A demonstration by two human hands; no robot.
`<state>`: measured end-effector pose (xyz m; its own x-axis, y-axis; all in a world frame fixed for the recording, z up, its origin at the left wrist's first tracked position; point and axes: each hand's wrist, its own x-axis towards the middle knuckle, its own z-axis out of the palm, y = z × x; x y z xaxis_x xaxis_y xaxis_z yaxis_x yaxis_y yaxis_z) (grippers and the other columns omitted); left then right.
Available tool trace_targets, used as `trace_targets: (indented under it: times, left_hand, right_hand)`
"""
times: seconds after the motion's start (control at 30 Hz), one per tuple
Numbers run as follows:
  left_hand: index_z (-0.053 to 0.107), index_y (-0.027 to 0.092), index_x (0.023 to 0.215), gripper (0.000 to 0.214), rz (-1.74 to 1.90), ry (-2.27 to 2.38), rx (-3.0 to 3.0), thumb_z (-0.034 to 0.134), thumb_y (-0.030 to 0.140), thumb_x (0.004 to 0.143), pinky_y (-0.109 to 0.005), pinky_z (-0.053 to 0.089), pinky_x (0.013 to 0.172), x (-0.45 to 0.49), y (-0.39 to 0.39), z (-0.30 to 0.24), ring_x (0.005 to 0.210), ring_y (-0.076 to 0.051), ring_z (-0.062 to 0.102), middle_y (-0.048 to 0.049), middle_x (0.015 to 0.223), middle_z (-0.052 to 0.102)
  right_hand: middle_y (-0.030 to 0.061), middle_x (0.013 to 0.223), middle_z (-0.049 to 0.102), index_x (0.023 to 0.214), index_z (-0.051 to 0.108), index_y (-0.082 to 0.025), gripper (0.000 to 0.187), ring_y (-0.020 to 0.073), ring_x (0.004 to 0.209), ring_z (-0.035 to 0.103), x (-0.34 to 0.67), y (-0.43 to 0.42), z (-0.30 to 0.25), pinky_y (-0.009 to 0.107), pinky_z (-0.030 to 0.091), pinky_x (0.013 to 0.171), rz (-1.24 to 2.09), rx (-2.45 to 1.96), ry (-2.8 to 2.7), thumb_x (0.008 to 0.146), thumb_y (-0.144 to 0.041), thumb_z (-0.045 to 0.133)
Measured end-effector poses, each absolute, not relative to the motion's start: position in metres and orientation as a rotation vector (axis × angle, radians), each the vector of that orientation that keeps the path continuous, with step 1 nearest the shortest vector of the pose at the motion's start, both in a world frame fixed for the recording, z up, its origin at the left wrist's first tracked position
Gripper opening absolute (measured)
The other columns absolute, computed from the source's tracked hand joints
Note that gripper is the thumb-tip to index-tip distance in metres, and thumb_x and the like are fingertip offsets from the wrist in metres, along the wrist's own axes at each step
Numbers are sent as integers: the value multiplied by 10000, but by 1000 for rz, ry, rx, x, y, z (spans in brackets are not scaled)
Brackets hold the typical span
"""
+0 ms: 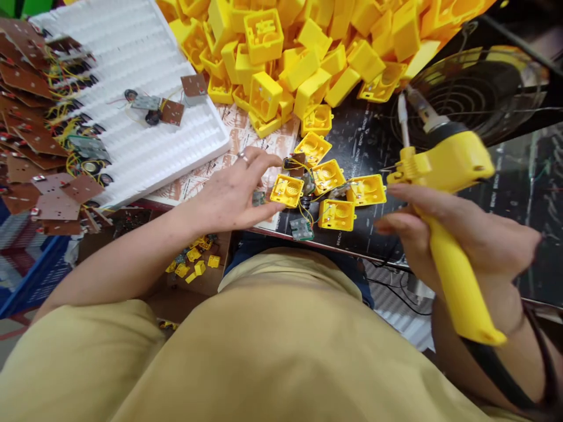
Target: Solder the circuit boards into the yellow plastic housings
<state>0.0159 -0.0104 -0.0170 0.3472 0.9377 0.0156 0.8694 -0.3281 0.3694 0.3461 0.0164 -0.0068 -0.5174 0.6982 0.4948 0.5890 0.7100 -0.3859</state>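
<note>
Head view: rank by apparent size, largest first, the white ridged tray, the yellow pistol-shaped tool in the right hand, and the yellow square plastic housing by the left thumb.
1. White ridged tray
2. Yellow pistol-shaped tool, probably enlarged by nearness to the camera
3. Yellow square plastic housing

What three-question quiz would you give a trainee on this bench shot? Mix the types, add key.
1. Which hand holds the yellow gun-shaped tool?

2. True or false: in the picture, the white tray lies to the left of the pile of yellow boxes.

3. Which of these is nearest the left hand?
A) the fan
B) a small open yellow box
C) the blue basket

Key:
1. The right hand.
2. True.
3. B.
</note>
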Motion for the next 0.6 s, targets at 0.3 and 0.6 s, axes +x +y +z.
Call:
trace_targets:
  times: [0.3,0.6]
  left_hand:
    - [353,227,1630,958,-22,1428,2614,781,569,844,-544,568,1063,71,14,-24,1594,-466,285,-208,1758,230]
    - [641,166,1308,623,415,1229,2630,801,544,839,-576,474,1196,27,-2,-34,1470,-402,491,-212,1531,556]
  right_hand:
    - [173,1171,723,1365,523,-191,722,340,1036,727,354,64,-45,508,632,895,192,-684,-2558,896,-730,625]
    - [65,1130,719,1495,420,-271,640,261,963,743,314,17,-65,405,648,858,345,-735,-2283,958,-435,727]
